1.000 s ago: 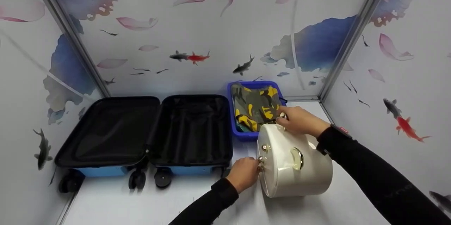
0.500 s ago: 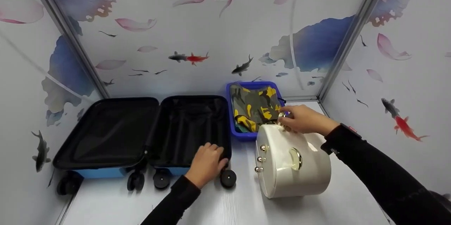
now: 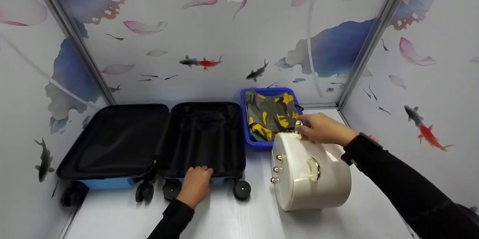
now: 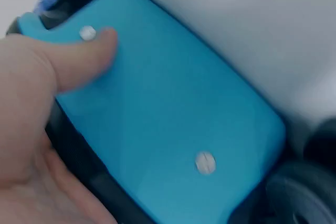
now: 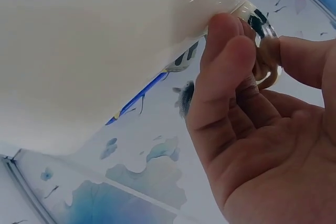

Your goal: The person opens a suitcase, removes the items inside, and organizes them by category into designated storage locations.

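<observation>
My left hand (image 3: pixel 196 186) is at the near edge of an open suitcase (image 3: pixel 204 138), black inside and blue outside. Its fingers reach over the rim, while the thumb lies against the blue shell (image 4: pixel 157 108) in the left wrist view. My right hand (image 3: pixel 325 128) holds the ring-shaped metal handle (image 5: pixel 268 72) on top of a cream vanity case (image 3: pixel 323 179). Shiny round knobs line the case's left face, and a gold-trimmed oval fitting sits on its curved near side. The suitcase's other half (image 3: pixel 116 140) lies open at the left.
Behind the vanity case stands a blue basket (image 3: pixel 258 146) holding camouflage-patterned cloth (image 3: pixel 271 110). Black suitcase wheels (image 3: pixel 242 189) jut toward the front. White panels (image 3: pixel 224 25) printed with fish and lotus enclose the white table (image 3: pixel 239 220) at the back and sides.
My left hand has let go of a knob on the vanity case and moved left to the suitcase's near rim. My right hand stays on the handle.
</observation>
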Tool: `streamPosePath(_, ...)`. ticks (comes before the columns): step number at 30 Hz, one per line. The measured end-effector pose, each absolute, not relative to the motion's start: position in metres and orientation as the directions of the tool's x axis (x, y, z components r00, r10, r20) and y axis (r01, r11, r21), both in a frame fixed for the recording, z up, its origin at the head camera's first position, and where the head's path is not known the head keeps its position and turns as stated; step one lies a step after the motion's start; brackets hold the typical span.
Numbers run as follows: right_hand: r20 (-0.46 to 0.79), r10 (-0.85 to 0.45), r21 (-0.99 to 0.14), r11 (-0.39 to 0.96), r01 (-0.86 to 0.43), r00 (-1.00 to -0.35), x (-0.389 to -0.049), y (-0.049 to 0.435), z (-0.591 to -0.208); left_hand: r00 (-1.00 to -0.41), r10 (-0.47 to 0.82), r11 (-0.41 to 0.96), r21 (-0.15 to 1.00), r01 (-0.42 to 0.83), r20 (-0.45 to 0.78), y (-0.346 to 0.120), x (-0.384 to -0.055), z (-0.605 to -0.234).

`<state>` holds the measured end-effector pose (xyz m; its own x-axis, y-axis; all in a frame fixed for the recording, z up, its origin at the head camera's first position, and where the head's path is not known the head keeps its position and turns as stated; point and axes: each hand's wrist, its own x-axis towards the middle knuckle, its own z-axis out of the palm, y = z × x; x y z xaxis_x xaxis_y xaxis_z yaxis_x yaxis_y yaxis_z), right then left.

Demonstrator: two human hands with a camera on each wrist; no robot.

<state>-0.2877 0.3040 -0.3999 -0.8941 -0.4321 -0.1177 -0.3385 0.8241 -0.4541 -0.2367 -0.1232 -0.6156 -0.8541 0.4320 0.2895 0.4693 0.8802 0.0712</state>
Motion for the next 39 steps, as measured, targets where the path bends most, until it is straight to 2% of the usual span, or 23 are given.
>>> streamPosePath(3,-0.078,-0.452,-0.395,0.833,-0.388,-0.889,-0.287,0.303,-0.398,-0.842,0.416,0.886,0.054,0.460,0.343,-0.121,-0.236,-0.620)
streamPosePath(9,-0.056,-0.464,-0.307,0.851,-0.427,-0.884,-0.286,0.304,-0.394,-0.840,0.408,0.888,0.059,0.456,0.357,-0.118,-0.235,-0.623)
streamPosePath(28,0.006,-0.496,-0.222,0.846,-0.484,-0.869,-0.285,0.331,-0.393,-0.846,0.399,0.895,0.051,0.443,0.355,-0.121,-0.231,-0.622)
streamPosePath(39,-0.028,-0.451,-0.199,0.877,-0.437,-0.892,-0.286,0.347,-0.390,-0.862,0.380,0.905,0.058,0.422,0.336,-0.121,-0.231,-0.620)
